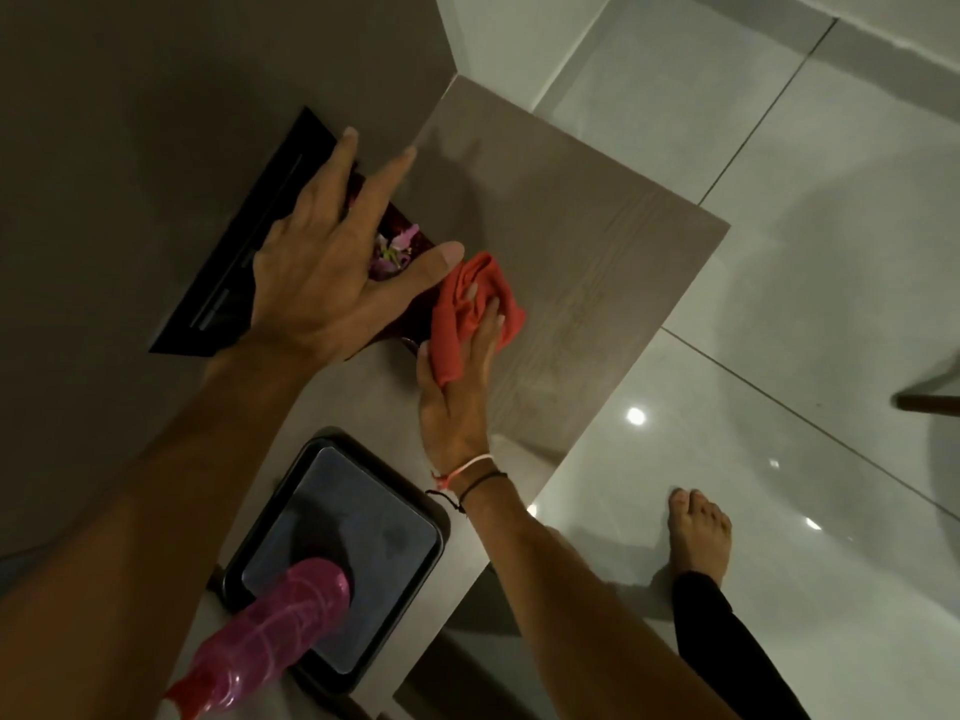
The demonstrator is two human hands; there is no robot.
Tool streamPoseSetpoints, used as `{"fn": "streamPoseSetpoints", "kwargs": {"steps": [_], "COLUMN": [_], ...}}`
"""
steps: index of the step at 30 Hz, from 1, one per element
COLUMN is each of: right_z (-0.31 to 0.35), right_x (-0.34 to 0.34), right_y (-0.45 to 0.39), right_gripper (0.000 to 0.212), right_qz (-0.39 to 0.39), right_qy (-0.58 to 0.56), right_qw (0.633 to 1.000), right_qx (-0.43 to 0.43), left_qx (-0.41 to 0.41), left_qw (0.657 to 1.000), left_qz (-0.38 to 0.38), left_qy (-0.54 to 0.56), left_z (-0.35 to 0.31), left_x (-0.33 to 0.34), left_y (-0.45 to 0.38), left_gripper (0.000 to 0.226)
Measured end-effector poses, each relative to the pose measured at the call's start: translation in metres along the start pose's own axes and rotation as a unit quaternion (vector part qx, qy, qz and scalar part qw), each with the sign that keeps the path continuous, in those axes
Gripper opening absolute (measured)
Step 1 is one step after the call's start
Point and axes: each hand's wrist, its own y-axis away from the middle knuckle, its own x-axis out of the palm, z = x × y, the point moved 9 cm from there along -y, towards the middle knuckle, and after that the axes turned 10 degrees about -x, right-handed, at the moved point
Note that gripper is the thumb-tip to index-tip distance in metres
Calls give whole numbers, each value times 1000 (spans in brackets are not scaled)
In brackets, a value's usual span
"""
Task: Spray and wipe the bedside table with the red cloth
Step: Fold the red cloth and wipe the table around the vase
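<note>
The bedside table (pixel 571 241) has a grey wood-grain top and stands against a brown wall. My right hand (pixel 457 407) presses the crumpled red cloth (pixel 460 304) flat on the tabletop near its middle, with the fingers lying over the cloth. My left hand (pixel 322 267) is spread wide over a dark box with a floral pattern (pixel 400 241) at the wall side of the table. Its thumb lies along the box's right edge, next to the cloth. Whether the hand grips the box is unclear. A pink translucent spray bottle (pixel 275 626) stands on a dark tray (pixel 421 558) at the near end.
A black panel (pixel 223 283) is set in the wall behind the left hand. Glossy white floor tiles (pixel 779 356) lie to the right of the table, where my bare foot (pixel 698 532) stands. A dark furniture leg (pixel 930 402) enters at the right edge.
</note>
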Motion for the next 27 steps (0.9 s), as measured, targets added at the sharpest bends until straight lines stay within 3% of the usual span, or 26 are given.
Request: {"fn": "streamPoseSetpoints", "kwargs": {"steps": [5, 10, 13, 15, 16, 18, 20, 23, 25, 26, 27], "right_z": [4, -7, 6, -12, -27, -52, -87, -89, -83, -86, -76], "right_x": [15, 15, 13, -34, -88, -213, -293, -298, -276, -273, -274], "right_y": [19, 39, 46, 59, 64, 70, 94, 95, 93, 93, 85], "right_gripper": [89, 89, 85, 77, 71, 51, 48, 48, 48, 49, 49], "right_qz": [57, 117, 191, 217, 184, 106, 104, 158, 222, 266, 259], "right_qy": [53, 79, 108, 171, 261, 504, 579, 604, 563, 570, 581], "right_qw": [994, 988, 973, 961, 948, 855, 778, 759, 774, 751, 746], "right_qx": [-75, -59, -67, -11, 19, 57, 222, 182, 186, 203, 197], "left_qx": [-28, -37, -51, -59, -60, -59, -57, -57, -62, -65, -66], "left_qw": [1000, 999, 999, 998, 998, 998, 998, 998, 997, 997, 997], "left_qz": [6, 16, 18, 18, 18, 18, 18, 22, 25, 26, 25], "left_qy": [7, -1, -10, -9, -6, 2, 3, 12, 26, 32, 36], "left_z": [3, 3, 6, 8, 8, 9, 9, 10, 13, 15, 16], "left_x": [0, 0, 0, -1, -1, -2, -2, -2, -3, -4, -5], "left_y": [-2, -2, -5, -7, -9, -9, -10, -12, -14, -16, -16], "left_gripper": [88, 87, 89, 92, 93, 93, 94, 95, 93, 93, 92]}}
